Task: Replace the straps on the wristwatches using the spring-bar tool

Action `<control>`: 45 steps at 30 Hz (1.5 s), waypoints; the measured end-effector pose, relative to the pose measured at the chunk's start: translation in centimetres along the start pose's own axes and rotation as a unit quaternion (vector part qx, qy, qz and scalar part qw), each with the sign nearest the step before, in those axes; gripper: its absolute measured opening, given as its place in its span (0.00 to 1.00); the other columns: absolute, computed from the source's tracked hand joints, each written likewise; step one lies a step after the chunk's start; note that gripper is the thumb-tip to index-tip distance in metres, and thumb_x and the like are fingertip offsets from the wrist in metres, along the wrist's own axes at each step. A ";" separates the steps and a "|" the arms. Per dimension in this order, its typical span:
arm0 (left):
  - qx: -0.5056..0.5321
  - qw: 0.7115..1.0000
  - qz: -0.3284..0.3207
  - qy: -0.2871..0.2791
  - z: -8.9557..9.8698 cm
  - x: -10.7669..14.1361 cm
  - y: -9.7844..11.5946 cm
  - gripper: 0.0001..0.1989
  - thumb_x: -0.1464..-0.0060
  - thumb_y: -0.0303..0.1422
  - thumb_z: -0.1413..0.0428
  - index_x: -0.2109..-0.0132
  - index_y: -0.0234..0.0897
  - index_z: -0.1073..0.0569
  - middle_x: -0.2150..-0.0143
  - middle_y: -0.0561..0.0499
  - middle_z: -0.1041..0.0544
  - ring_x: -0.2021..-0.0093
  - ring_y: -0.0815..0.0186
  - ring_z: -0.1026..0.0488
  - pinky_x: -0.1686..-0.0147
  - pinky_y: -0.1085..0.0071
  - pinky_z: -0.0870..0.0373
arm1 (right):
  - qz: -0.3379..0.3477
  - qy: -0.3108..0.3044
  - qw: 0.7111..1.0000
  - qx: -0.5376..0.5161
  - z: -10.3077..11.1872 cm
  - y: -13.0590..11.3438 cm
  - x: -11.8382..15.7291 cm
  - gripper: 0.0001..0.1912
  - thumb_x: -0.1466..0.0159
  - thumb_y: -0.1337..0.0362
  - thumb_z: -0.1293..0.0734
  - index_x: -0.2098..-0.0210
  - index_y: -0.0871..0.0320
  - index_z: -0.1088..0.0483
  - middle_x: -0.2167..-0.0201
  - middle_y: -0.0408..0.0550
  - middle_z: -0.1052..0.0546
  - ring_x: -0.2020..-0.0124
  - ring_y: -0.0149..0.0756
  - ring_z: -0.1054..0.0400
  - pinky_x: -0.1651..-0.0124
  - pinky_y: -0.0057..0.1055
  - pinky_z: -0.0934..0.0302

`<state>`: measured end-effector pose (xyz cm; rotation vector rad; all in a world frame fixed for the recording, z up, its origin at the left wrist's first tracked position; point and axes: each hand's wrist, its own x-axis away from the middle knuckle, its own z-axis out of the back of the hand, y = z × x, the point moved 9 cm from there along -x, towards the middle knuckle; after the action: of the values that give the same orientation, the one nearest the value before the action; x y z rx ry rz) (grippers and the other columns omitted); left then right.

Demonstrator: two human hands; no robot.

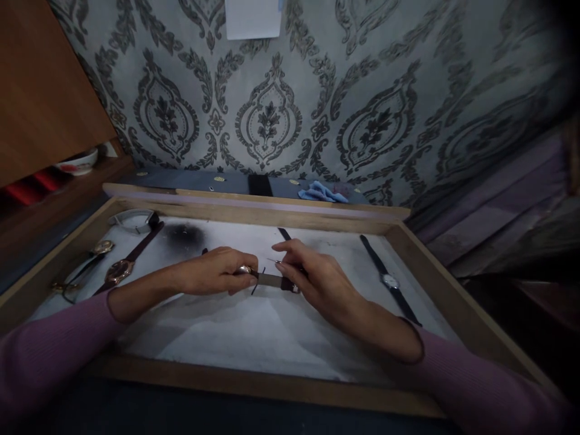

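Near the middle of a shallow wooden tray, my left hand (pixel 221 273) is closed around the case of a wristwatch (pixel 244 270). The watch's strap (pixel 272 280) stretches to the right, its buckle end by my right hand (pixel 319 278). Pinched in my right fingers is a thin pointed metal tool (pixel 272 260), its tip directed left toward the watch; most of its handle is hidden. A short dark bar or strip (pixel 257 283) crosses the strap beside the case. Behind my right hand lies a dark strap (pixel 283 233), partly covered.
The wooden tray (pixel 254 376) has raised walls and a white bottom. At its left lie several watches, among them a brown-strapped one (pixel 118 272); at right rests a dark-strapped watch (pixel 390 281). Beyond the back wall sits a blue cloth (pixel 322 192), before a patterned wall (pixel 267 121).
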<state>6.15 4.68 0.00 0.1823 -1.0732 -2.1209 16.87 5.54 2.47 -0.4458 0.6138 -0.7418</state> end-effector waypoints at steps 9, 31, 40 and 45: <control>-0.003 1.000 -0.008 0.001 -0.1 0.0 0.1 0.09 0.41 0.34 0.54 0.69 0.37 0.36 0.78 0.57 0.35 0.77 0.73 0.39 0.75 0.76 0.44 | 0.056 0.038 0.998 -0.016 0.0 -0.8 -0.1 0.08 0.35 0.66 0.37 0.71 0.58 0.31 0.74 0.45 0.30 0.69 0.34 0.36 0.66 0.30 0.43; -0.019 0.999 -0.022 0.021 0.1 -0.3 0.5 0.09 0.42 0.31 0.53 0.70 0.37 0.35 0.80 0.59 0.36 0.79 0.73 0.40 0.75 0.77 0.44 | -0.071 -0.039 0.997 -0.008 -1.2 0.3 0.1 0.07 0.32 0.62 0.44 0.67 0.55 0.43 0.81 0.36 0.37 0.80 0.29 0.44 0.74 0.27 0.52; -0.016 0.999 -0.039 0.030 1.4 -1.2 1.1 0.10 0.41 0.36 0.53 0.68 0.36 0.34 0.78 0.56 0.32 0.76 0.71 0.36 0.74 0.76 0.42 | -0.022 -0.005 0.999 -0.034 1.1 -0.8 -0.1 0.06 0.30 0.66 0.47 0.54 0.57 0.45 0.77 0.39 0.34 0.76 0.31 0.39 0.69 0.29 0.45; -0.038 0.998 -0.042 0.040 1.6 -2.0 1.7 0.10 0.41 0.36 0.52 0.67 0.36 0.33 0.78 0.56 0.32 0.76 0.70 0.36 0.75 0.77 0.42 | -0.037 0.060 0.991 -0.110 2.1 0.2 -0.1 0.08 0.31 0.64 0.43 0.68 0.56 0.40 0.77 0.40 0.32 0.76 0.29 0.39 0.71 0.26 0.45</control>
<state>7.88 6.43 1.89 0.2771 -0.9530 -2.2051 18.28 6.09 3.99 -0.6327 0.8002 -0.7781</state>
